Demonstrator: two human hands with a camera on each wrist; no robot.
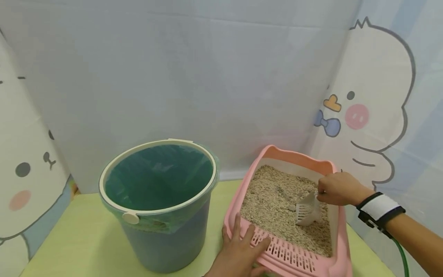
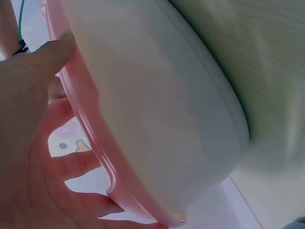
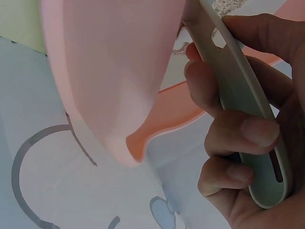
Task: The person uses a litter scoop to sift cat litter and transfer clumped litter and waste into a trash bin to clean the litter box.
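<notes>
litter tray (image 1: pixel 340 246) holds litter; right hand (image 1: pixel 337 188) grips scoop (image 1: pixel 308 209); left hand (image 1: pixel 238 252) flat on rim; bucket (image 1: pixel 157 200) bag-lined.

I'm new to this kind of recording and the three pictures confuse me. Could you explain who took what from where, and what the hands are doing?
No machine here: a person works with two bare hands and wears three cameras. The wide picture comes from the head camera, looking down at a yellow-green table. The two close, odd-angled pictures come from cameras on each wrist. On the table stand a blue bucket lined with a green bag and a pink litter tray filled with pale litter. The left hand rests on the tray's slotted front rim, fingers spread. The right hand grips the handle of a grey scoop, whose blade sits in the litter.
</notes>
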